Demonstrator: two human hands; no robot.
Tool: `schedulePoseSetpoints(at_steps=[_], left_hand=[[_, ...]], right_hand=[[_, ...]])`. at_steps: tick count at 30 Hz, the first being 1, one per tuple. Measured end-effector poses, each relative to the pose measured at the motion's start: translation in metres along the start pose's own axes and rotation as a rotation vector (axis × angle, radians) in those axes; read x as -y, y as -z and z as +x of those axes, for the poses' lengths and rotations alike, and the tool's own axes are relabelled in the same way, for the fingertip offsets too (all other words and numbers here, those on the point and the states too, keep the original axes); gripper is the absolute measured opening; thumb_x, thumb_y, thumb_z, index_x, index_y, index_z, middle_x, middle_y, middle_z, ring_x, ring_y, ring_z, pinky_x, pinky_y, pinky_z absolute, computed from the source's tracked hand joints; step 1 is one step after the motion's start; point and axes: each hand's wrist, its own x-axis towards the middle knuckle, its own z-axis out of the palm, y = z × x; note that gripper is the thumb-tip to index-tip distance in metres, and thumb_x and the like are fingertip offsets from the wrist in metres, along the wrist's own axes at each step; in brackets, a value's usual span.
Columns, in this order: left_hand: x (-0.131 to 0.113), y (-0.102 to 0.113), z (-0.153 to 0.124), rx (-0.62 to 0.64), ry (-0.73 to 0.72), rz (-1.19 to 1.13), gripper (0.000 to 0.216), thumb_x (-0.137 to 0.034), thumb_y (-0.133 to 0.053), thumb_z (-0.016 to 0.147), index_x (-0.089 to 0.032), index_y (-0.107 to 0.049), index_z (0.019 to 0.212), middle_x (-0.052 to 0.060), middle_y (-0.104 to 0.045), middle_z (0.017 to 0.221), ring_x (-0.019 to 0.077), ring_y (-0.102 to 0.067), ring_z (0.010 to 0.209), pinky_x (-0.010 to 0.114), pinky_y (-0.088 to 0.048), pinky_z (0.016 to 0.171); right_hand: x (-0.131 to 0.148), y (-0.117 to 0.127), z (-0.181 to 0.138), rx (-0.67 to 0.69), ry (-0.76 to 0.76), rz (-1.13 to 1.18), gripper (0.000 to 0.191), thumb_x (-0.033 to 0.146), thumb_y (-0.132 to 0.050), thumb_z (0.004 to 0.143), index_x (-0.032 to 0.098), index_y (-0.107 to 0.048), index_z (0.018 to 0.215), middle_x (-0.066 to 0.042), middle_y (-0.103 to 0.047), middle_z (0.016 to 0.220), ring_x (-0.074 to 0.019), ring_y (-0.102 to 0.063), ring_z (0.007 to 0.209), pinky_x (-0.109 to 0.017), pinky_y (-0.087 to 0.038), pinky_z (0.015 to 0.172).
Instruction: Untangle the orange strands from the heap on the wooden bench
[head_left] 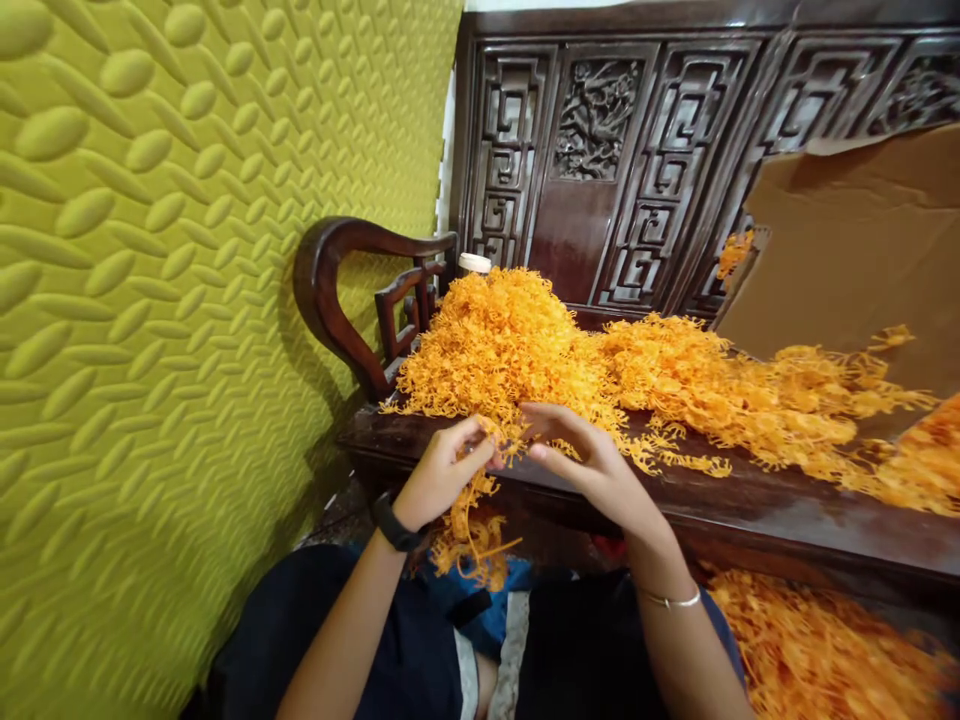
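Note:
A big heap of orange plastic strands (525, 340) lies on the seat of a dark carved wooden bench (750, 510). My left hand (442, 470), with a black wristband, pinches a bunch of the orange strands at the bench's front edge; the bunch (469, 535) hangs down toward my lap. My right hand (585, 455), wearing a thin bracelet, has its fingers curled on the same strands just to the right, fingertips almost meeting the left hand's.
A yellow-green embossed wall (150, 300) fills the left. The bench's armrest (337, 290) curves at the left end, with a small white-lidded jar (474, 263) behind the heap. Brown cardboard (847, 240) leans at the back right. More orange strands (817, 650) lie low at the right.

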Motion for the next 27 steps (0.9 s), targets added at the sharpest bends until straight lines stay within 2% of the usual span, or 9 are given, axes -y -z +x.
schedulePoseSetpoints(at_steps=[2, 7, 12, 14, 17, 19, 22, 25, 27], left_hand=[[0.000, -0.007, -0.002, 0.018, -0.005, 0.059, 0.019, -0.031, -0.050, 0.086, -0.014, -0.056, 0.078, 0.001, -0.060, 0.072, 0.0137, -0.057, 0.072, 0.024, -0.043, 0.072], [0.003, -0.028, -0.006, -0.007, 0.007, -0.023, 0.017, -0.030, -0.049, 0.086, -0.015, -0.052, 0.078, -0.002, -0.053, 0.068, 0.0112, -0.052, 0.067, 0.023, -0.041, 0.068], [0.007, -0.041, -0.003, 0.006, 0.030, -0.087, 0.017, -0.031, -0.059, 0.080, -0.016, -0.052, 0.077, -0.003, -0.051, 0.069, 0.0085, -0.046, 0.060, 0.021, -0.038, 0.061], [0.010, -0.041, -0.001, 0.031, 0.041, -0.090, 0.019, -0.033, -0.060, 0.079, -0.015, -0.053, 0.075, -0.004, -0.049, 0.066, 0.0082, -0.045, 0.059, 0.020, -0.038, 0.059], [0.014, -0.037, 0.001, 0.076, 0.066, -0.088, 0.019, -0.033, -0.060, 0.080, -0.015, -0.056, 0.077, -0.003, -0.052, 0.068, 0.0085, -0.048, 0.060, 0.020, -0.038, 0.059], [0.014, -0.033, 0.002, 0.097, 0.076, -0.091, 0.017, -0.032, -0.060, 0.080, -0.015, -0.058, 0.080, -0.002, -0.056, 0.072, 0.0093, -0.051, 0.064, 0.021, -0.040, 0.062], [0.012, -0.028, 0.002, 0.201, 0.078, -0.153, 0.018, -0.031, -0.060, 0.080, -0.014, -0.058, 0.073, 0.000, -0.057, 0.072, 0.0106, -0.053, 0.069, 0.021, -0.040, 0.065], [0.015, -0.028, 0.002, 0.304, 0.101, -0.343, 0.022, -0.030, -0.063, 0.076, -0.014, -0.054, 0.064, -0.002, -0.053, 0.061, 0.0080, -0.049, 0.058, 0.020, -0.037, 0.057], [0.022, -0.032, 0.003, 0.284, 0.127, -0.482, 0.026, -0.032, -0.067, 0.072, -0.014, -0.051, 0.060, -0.004, -0.046, 0.054, 0.0053, -0.040, 0.049, 0.020, -0.031, 0.049]], right_hand=[[-0.004, -0.003, -0.003, 0.026, -0.025, -0.047, 0.045, 0.035, -0.067, 0.076, 0.022, -0.055, 0.117, -0.007, -0.063, 0.111, -0.0189, -0.060, 0.096, -0.035, -0.047, 0.088], [-0.019, -0.004, -0.008, 0.004, -0.139, 0.086, 0.039, 0.039, -0.070, 0.072, 0.016, -0.060, 0.101, -0.004, -0.066, 0.080, -0.0164, -0.063, 0.075, -0.029, -0.050, 0.071], [-0.020, 0.005, -0.012, -0.005, -0.161, 0.055, 0.026, 0.041, -0.069, 0.072, 0.016, -0.063, 0.073, -0.002, -0.063, 0.071, -0.0144, -0.058, 0.068, -0.026, -0.046, 0.066], [-0.019, 0.009, -0.013, -0.004, -0.200, 0.041, 0.025, 0.040, -0.069, 0.071, 0.016, -0.063, 0.068, -0.003, -0.064, 0.069, -0.0143, -0.057, 0.067, -0.026, -0.044, 0.064], [-0.022, 0.011, -0.013, -0.014, -0.248, 0.149, 0.023, 0.036, -0.072, 0.069, 0.015, -0.063, 0.068, -0.002, -0.064, 0.069, -0.0131, -0.057, 0.066, -0.025, -0.044, 0.065], [-0.027, 0.010, -0.011, 0.033, -0.255, 0.250, 0.021, 0.034, -0.072, 0.069, 0.015, -0.062, 0.069, 0.000, -0.062, 0.068, -0.0113, -0.056, 0.065, -0.024, -0.043, 0.065], [-0.036, 0.004, -0.010, 0.218, -0.232, 0.355, 0.020, 0.032, -0.069, 0.073, 0.014, -0.060, 0.069, 0.000, -0.060, 0.065, -0.0099, -0.055, 0.062, -0.022, -0.043, 0.064], [-0.043, -0.002, -0.010, 0.342, -0.193, 0.468, 0.024, 0.033, -0.064, 0.077, 0.014, -0.056, 0.067, 0.001, -0.057, 0.061, -0.0090, -0.052, 0.058, -0.022, -0.041, 0.058], [-0.047, -0.005, -0.010, 0.331, -0.192, 0.534, 0.025, 0.034, -0.062, 0.079, 0.015, -0.053, 0.066, 0.002, -0.053, 0.057, -0.0079, -0.047, 0.053, -0.021, -0.037, 0.053]])
